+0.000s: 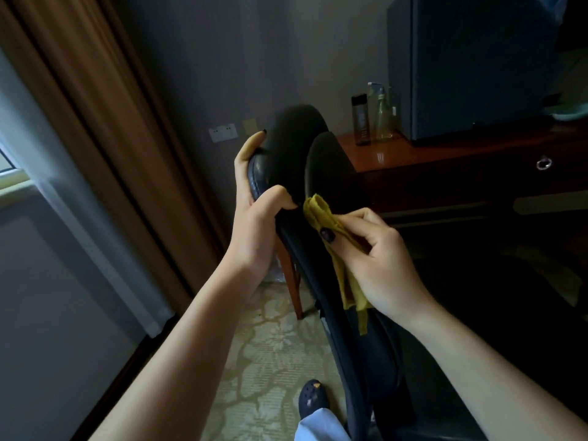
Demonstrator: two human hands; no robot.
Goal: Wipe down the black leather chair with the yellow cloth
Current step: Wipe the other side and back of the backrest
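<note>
Gripping the upper edge of the black leather chair (296, 144), the left hand (254, 214) curls thumb and fingers round its padded rim. The right hand (381, 259) pinches the folded yellow cloth (318, 214), whose tip lies against the leather just beside the left thumb.

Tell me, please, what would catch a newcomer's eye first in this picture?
The yellow cloth at centre stands out most, pinched in the right hand against the black chair. Just left of it, the left hand holds the chair's upper edge. Behind, on the desk at upper right, stand a spray bottle and a dark bottle.
</note>
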